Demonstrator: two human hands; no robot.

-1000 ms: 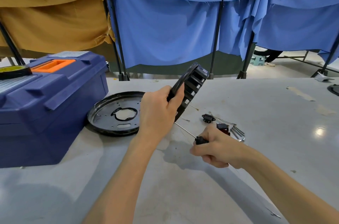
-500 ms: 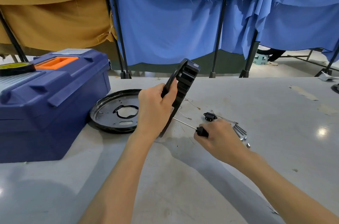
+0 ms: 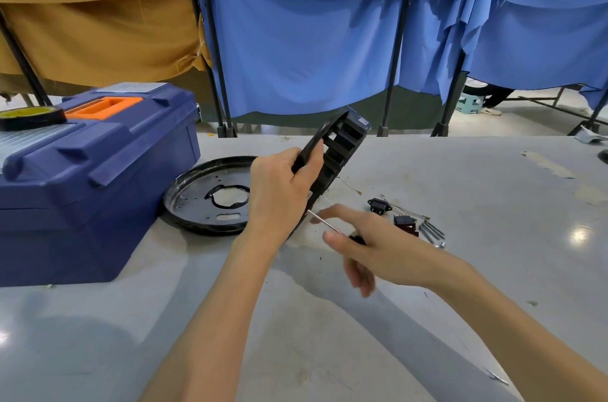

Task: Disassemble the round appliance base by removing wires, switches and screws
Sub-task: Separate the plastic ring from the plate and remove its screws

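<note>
Left to right on the grey table (image 3: 477,286). We count one blue toolbox (image 3: 92,177) with an orange handle, carrying one roll of tape (image 3: 31,117) on its lid. Just right of it lies one black metal disc (image 3: 204,197), flat, with a cut-out at its centre; the left wrist hides its right edge.

The left hand (image 3: 279,191) grips the one round appliance base (image 3: 339,151), thumb on the near face and fingers curled behind the rim. The base stands tilted on edge, its upper end leaning away to the right and its lower end hidden behind the hand.

One screwdriver (image 3: 325,224) points its shaft up-left toward the lower part of the base. Its dark handle sits in the fork between thumb and forefinger of the right hand (image 3: 371,250). The forefinger is stretched out; the other fingers hang blurred, so we cannot tell whether they close on the handle.

Behind this hand we count two black switches (image 3: 378,204) (image 3: 404,224), thin loose wires (image 3: 408,211) between them, and a small bundle of long screws (image 3: 431,232), too tightly packed to count.
</note>
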